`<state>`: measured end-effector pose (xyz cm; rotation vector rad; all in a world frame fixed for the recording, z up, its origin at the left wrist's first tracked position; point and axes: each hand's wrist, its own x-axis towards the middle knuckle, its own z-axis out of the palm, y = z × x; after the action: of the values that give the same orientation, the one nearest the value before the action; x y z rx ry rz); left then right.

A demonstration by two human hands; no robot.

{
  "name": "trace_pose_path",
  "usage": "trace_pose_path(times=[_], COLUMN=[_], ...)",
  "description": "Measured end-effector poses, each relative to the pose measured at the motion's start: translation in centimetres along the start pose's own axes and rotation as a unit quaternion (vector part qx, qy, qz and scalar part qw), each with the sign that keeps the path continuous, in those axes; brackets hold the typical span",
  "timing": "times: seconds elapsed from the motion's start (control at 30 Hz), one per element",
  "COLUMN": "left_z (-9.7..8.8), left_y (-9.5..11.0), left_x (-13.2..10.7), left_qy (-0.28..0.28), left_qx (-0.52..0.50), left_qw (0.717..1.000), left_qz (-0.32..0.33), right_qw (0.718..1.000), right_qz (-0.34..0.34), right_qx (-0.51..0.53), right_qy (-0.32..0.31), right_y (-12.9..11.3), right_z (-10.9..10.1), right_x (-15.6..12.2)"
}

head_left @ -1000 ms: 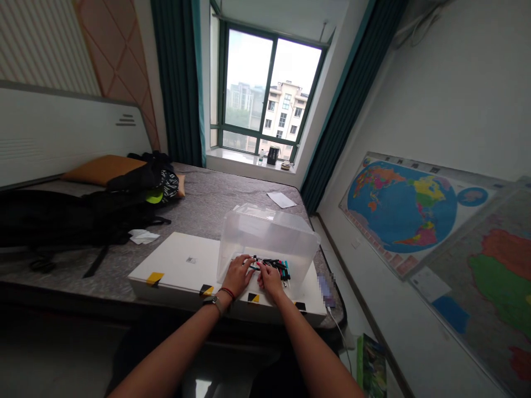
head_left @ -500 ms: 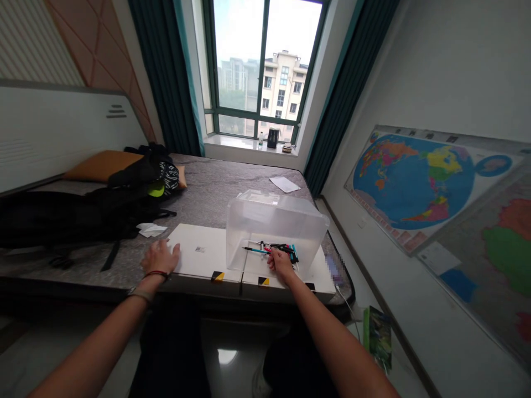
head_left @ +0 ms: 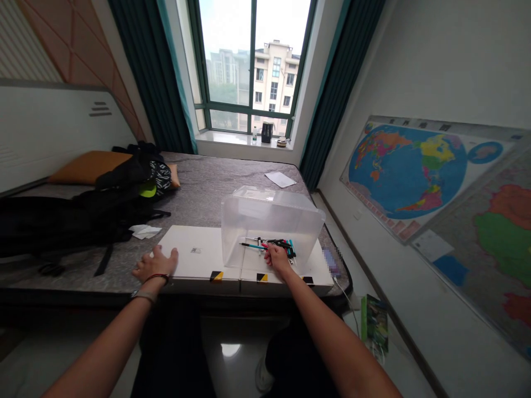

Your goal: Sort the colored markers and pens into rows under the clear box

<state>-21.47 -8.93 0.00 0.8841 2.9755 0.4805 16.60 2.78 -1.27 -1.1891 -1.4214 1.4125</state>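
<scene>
A clear plastic bin [head_left: 269,218] lies on its side on a flat white box [head_left: 194,260] at the bed's near edge. Several pens and markers [head_left: 271,244] lie in a loose pile at the bin's open mouth. My right hand [head_left: 277,257] rests at the near side of the pile with its fingers curled on the pens; what they hold is hidden. My left hand [head_left: 155,264] lies flat with fingers spread on the mattress at the white box's left corner. It holds nothing.
Black bags and clothes [head_left: 83,215] and an orange pillow [head_left: 85,167] fill the bed's left side. Crumpled tissue [head_left: 144,231] lies near the box, a paper sheet [head_left: 281,179] farther back. World maps [head_left: 410,171] lean on the right wall. A book [head_left: 375,331] stands on the floor.
My left hand left the pens and moved left onto the mattress beside the white box. My right hand stayed at the pile. The view swung slightly up and right.
</scene>
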Motion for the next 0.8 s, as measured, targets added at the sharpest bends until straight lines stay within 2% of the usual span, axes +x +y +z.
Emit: trace_pose_path(times=[0.17, 0.2, 0.23, 0.3, 0.33, 0.37, 0.4, 0.43, 0.5, 0.53, 0.57, 0.6, 0.67, 0.8], left_z=[-1.1, -1.7, -2.4, -3.7, -4.2, -4.6, -4.8, -4.7, -4.1, -3.5, -2.7, -1.9, -0.2, 3.1], left_y=[0.6, 1.0, 1.6, 3.4, 4.5, 5.8, 7.2, 8.7, 11.9, 13.4, 14.8, 16.1, 18.1, 19.8], left_x=[-0.6, -1.2, -2.2, -5.0, -6.9, -8.9, -11.0, -13.0, -16.4, -17.5, -18.3, -18.6, -18.2, -15.8], left_qy=[-0.001, 0.011, 0.047, 0.157, 0.178, 0.173, 0.140, 0.070, -0.137, -0.225, -0.277, -0.297, -0.303, -0.314], left_qx=[-0.035, -0.056, -0.082, -0.158, -0.206, -0.260, -0.314, -0.356, -0.381, -0.383, -0.392, -0.408, -0.439, -0.487], left_qw=[0.999, 0.998, 0.995, 0.970, 0.950, 0.925, 0.895, 0.864, 0.791, 0.756, 0.734, 0.725, 0.728, 0.726], left_qz=[-0.006, 0.000, 0.014, 0.093, 0.151, 0.216, 0.283, 0.350, 0.458, 0.480, 0.481, 0.469, 0.430, 0.370], right_qw=[1.000, 1.000, 1.000, 1.000, 1.000, 0.999, 0.999, 0.999, 0.999, 0.998, 0.998, 0.997, 0.996, 0.997], right_qz=[0.002, 0.004, 0.005, 0.007, 0.008, 0.008, 0.009, 0.010, 0.006, 0.002, -0.002, -0.007, -0.014, -0.019], right_qx=[0.000, 0.002, 0.006, 0.018, 0.025, 0.032, 0.038, 0.044, 0.053, 0.058, 0.064, 0.072, 0.086, 0.072], right_qy=[-0.005, -0.006, -0.006, -0.003, 0.000, 0.002, 0.003, 0.005, 0.005, 0.005, 0.005, 0.006, 0.005, -0.009], right_y=[-0.5, -0.5, -0.4, -0.2, -0.1, 0.0, 0.1, 0.3, 0.5, 0.7, 0.8, 0.9, 1.1, 1.1], right_z=[-0.2, -0.2, -0.3, -0.4, -0.5, -0.5, -0.5, -0.5, -0.5, -0.6, -0.6, -0.7, -0.7, -0.7], right_x=[-0.3, -0.3, -0.3, -0.2, -0.1, 0.0, 0.0, 0.1, 0.3, 0.3, 0.4, 0.5, 0.6, 0.7])
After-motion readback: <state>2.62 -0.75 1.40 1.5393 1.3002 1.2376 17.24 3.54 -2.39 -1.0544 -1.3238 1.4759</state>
